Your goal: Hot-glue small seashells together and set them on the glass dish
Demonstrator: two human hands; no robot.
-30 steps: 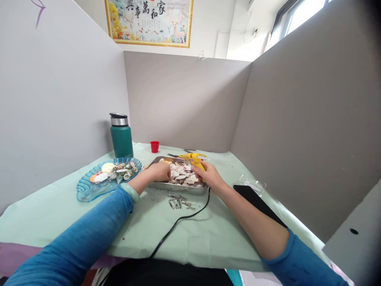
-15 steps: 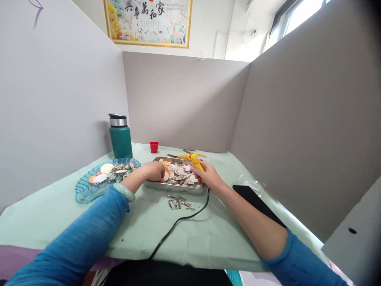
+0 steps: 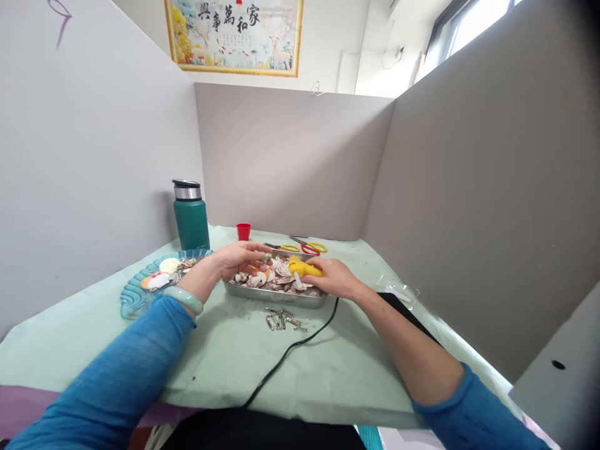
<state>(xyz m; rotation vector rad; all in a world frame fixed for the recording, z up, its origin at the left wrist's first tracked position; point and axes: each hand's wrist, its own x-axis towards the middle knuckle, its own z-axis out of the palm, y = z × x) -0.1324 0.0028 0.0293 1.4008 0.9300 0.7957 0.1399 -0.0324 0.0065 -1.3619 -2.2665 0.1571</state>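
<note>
Right hand [image 3: 334,277] grasps a yellow glue gun [image 3: 307,269] above a metal tray [image 3: 276,295] of shells [image 3: 281,269] | left hand [image 3: 238,257] over it, small greenish piece [image 3: 267,257] at fingertips — can't tell if pinched | gun, if hot, could burn fingers — a snagged cord [image 3: 291,347] could jerk it

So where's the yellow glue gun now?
Head view, near the middle: the yellow glue gun is in the right hand, over the right part of the metal tray.

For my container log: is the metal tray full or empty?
Not empty: shells lie heaped across the metal tray, much of its floor hidden beneath them. Whether it is brim-full, I cannot tell.
</note>
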